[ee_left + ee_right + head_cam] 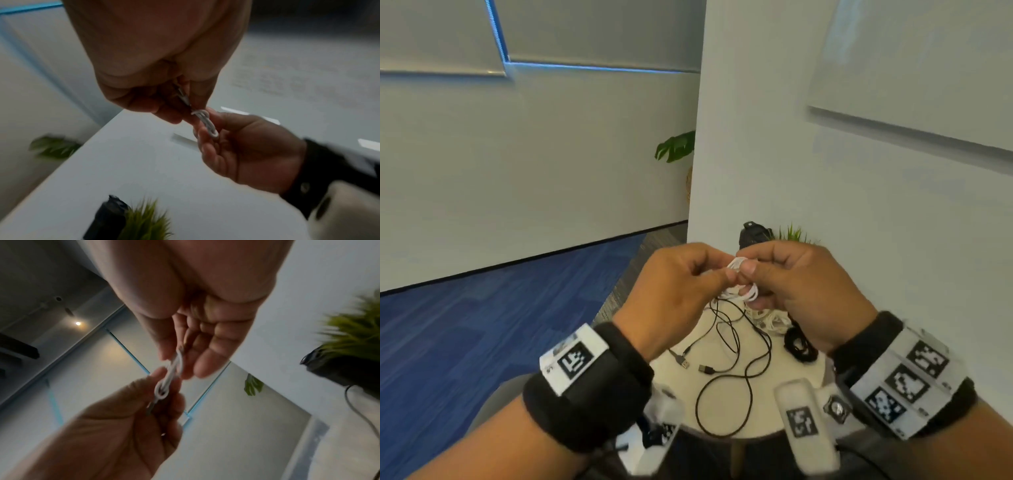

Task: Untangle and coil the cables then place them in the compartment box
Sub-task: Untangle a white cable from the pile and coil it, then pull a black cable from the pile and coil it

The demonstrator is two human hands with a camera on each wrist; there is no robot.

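Above the small round table (726, 425), both hands meet in the air over its far half and work one white cable (739, 291). The table is largely hidden: the wrists and their marker bands cover its near left and near right edges, and only a pale middle strip and the near rim show in the head view. The person's left hand (674, 291) and right hand (801, 291) cover most of the white cable, so only a few small loops peek out between the thumbs. In the left wrist view the right hand's fingers (207, 146) curl round a tight bundle of those loops, while the left hand pinches a thin grey end piece running into the bundle; what kind of plug it is cannot be made out. The right wrist view shows the same pinch from below, blurred.

On the table's middle, a loose black cable (732, 383) sprawls in wide loops toward the near edge, its two plugs lying side by side near the left edge. A coiled black cable (798, 346) sits at the right edge, half behind the right wrist. A heap of further white cable (770, 318) lies at the far right, mostly under the right hand. At the far edge, a dark object (753, 233) and a small green plant (794, 234) rise just behind the knuckles; the object's shape is unclear. A leafy plant (676, 147) shows past the wall corner. The compartment box cannot be seen in any view.
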